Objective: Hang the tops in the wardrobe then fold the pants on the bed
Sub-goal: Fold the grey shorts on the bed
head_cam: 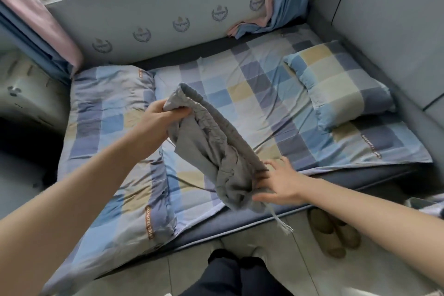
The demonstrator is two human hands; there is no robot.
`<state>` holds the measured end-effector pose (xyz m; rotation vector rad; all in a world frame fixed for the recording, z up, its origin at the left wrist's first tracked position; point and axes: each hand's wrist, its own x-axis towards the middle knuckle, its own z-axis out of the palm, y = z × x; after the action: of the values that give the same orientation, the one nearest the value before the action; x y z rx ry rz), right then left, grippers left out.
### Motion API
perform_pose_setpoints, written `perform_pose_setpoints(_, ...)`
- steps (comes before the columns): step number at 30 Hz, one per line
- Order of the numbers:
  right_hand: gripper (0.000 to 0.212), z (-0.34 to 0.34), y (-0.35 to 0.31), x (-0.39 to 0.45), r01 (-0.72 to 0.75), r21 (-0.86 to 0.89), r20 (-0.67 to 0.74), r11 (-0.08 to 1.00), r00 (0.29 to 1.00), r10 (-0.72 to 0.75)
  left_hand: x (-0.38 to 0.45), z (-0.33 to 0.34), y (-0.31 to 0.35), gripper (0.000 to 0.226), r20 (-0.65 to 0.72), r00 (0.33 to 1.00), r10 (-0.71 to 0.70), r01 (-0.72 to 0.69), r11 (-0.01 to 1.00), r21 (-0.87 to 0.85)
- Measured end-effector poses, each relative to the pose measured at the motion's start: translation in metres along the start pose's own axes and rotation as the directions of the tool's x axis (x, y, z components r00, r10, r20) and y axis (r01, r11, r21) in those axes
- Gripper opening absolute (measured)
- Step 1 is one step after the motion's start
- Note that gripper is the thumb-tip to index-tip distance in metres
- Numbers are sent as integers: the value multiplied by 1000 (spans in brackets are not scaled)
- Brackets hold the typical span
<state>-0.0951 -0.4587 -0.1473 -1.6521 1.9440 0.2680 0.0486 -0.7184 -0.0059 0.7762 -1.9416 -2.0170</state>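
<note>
Head view looks down over your two bare arms at a low bed (pixel 336 176) with a dark grey-blue mattress edge, covered by a thin, wrinkled cotton sheet in a check of blue, slate, cream and pale yellow squares. You hold a pair of soft grey jersey pants (pixel 211 149) with a gathered elastic waistband above the middle of that sheet. Your left hand (pixel 163 115) grips one end of the waistband, fingers curled tight into the bunched cloth, raised off the bed. Your right hand (pixel 281 182) is near the bed's front edge, fingers spread and mostly straight, thumb below; it touches the lower bunch of the grey fabric, and you cannot tell whether it pinches the cloth. A frayed grey drawstring (pixel 280 217) hangs from the pants past the mattress edge toward the floor.

A plump checked pillow (pixel 341 86) in the same fabric lies at the right end of the bed. A folded checked quilt (pixel 113 113) lies along the left side; brown bands with small lettering run on it, too blurred to read. Grey laurel-crest emblems (pixel 141 35) repeat along the pale wall under the window. Pink and blue curtains (pixel 274 2) hang at the corners. A pair of beige slippers (pixel 334 233) sits on the pale tiled floor beside the bed.
</note>
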Motion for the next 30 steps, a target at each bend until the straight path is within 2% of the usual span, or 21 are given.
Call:
perform_pose_setpoints(3, 71, 21, 17, -6, -51, -37, 41, 998, 998, 53, 10, -14, 7, 10, -105, 994, 20, -19, 1000, 17)
perform_pose_setpoints(6, 65, 24, 40, -12, -177, -96, 43, 979, 982, 182, 20, -39, 0, 9, -220, 974, 44, -1, 981, 194)
perform_pose_setpoints(8, 54, 18, 60, -15, -257, -84, -11, 963, 966, 257, 27, -60, -14, 8, -268, 962, 45, 47, 943, 328)
perform_pose_setpoints(10, 38, 3, 80, -15, -266, -44, -140, 963, 956, 258, 33, -78, -32, 7, -275, 961, 36, 95, 890, 447)
perform_pose_setpoints(12, 24, -17, 92, -15, -155, 49, -365, 987, 917, 162, 37, -91, -49, 5, -292, 956, 35, 130, 840, 526)
perform_pose_setpoints(14, 13, -36, 98, -14, 5, 97, -596, 995, 801, 54, 41, -100, -60, 5, -308, 950, 52, 149, 792, 592)
perform_pose_setpoints(15, 14, -45, 97, -13, 54, 75, -661, 996, 750, 9, 43, -106, -64, 6, -299, 952, 71, 137, 772, 620)
perform_pose_setpoints(17, 15, -66, 93, -8, 85, 42, -707, 996, 706, -31, 49, -116, -70, 19, -261, 954, 151, 89, 687, 721)
perform_pose_setpoints(19, 13, -84, 91, 1, 81, 36, -738, 996, 674, -28, 52, -129, -76, 35, -166, 962, 216, 25, 537, 843)
perform_pose_setpoints(21, 12, -96, 93, 10, 44, -3, -735, 999, 677, -32, 53, -142, -83, 67, 112, 970, 215, -179, 325, 929)
perform_pose_setpoints(23, 10, -107, 101, 18, -13, -74, -706, 997, 707, -43, 54, -155, -90, 86, 425, 899, 109, -432, 52, 900)
perform_pose_setpoints(24, 9, -110, 106, 20, -44, -107, -691, 993, 722, -43, 54, -160, -93, 85, 511, 858, 56, -510, -31, 860)
perform_pose_setpoints(25, 9, -115, 112, 27, -75, -144, -673, 987, 739, -42, 59, -168, -97, 78, 553, 832, 43, -550, -74, 832)
perform_pose_setpoints(27, 11, -118, 123, 35, -151, -204, -654, 967, 756, -20, 68, -179, -106, 57, 529, 846, 59, -526, -64, 848)
perform_pose_setpoints(28, 11, -119, 129, 41, -213, -186, -660, 959, 750, 39, 75, -184, -110, 46, 486, 871, 74, -486, -21, 874)
perform_pose_setpoints(30, 11, -123, 136, 54, -359, -15, -689, 933, 680, 251, 89, -188, -112, 24, 373, 919, 128, -385, 90, 918)
